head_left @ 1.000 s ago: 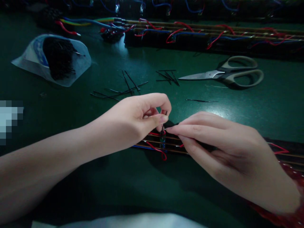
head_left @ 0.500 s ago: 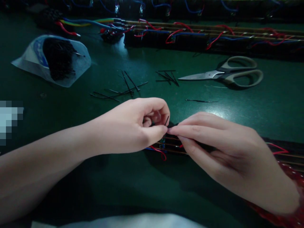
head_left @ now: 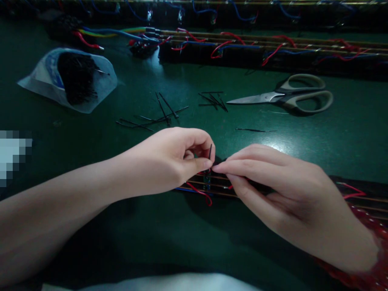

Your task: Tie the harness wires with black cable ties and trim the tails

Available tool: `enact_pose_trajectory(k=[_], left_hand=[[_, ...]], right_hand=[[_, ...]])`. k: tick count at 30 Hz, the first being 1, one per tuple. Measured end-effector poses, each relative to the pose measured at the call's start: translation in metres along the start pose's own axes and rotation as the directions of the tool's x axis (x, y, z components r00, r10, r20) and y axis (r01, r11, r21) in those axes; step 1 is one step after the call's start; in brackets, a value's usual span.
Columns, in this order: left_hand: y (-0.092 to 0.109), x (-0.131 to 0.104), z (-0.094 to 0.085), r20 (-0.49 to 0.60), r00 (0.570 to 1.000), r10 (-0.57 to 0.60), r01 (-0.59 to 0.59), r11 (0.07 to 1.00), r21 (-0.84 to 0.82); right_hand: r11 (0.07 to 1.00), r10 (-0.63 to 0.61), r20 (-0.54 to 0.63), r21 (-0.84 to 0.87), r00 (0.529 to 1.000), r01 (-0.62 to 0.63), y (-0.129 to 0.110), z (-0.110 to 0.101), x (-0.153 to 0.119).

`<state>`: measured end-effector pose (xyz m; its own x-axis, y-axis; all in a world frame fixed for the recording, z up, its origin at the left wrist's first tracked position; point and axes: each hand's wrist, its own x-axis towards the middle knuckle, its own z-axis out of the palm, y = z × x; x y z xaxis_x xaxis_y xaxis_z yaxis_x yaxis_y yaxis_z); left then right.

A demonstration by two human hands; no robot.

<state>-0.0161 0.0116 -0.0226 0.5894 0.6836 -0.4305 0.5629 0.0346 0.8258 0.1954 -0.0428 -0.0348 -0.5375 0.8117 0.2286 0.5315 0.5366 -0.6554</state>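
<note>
Over the strip [head_left: 218, 182], the left hand [head_left: 177, 155] pinches a tie [head_left: 210, 151], apparently uncut, with the right hand [head_left: 280, 194] just beside, its grip unclear.

Black cable tie [head_left: 210, 152], nearly upright

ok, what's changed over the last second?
Left hand moved down, its thumb now lower along the black tie, leaving more tie showing above it. No new hold or release is clear. Right hand, scissors and bag stayed essentially put.
</note>
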Motion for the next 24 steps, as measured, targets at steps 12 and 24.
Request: enact_pose_trajectory(k=[12,24], left_hand=[[0.0002,-0.0001,0.0020,-0.059,0.996,0.061,-0.058,0.997,0.059],[0.0012,0.0009,0.0023,-0.080,0.995,0.067,-0.065,0.998,0.028]], right_hand=[[1.000,-0.003,0.000,0.011,1.000,0.003,0.0000,0.0013,0.0017],[1.000,-0.002,-0.003,0.005,1.000,0.002,-0.0006,0.0005,0.0024]])
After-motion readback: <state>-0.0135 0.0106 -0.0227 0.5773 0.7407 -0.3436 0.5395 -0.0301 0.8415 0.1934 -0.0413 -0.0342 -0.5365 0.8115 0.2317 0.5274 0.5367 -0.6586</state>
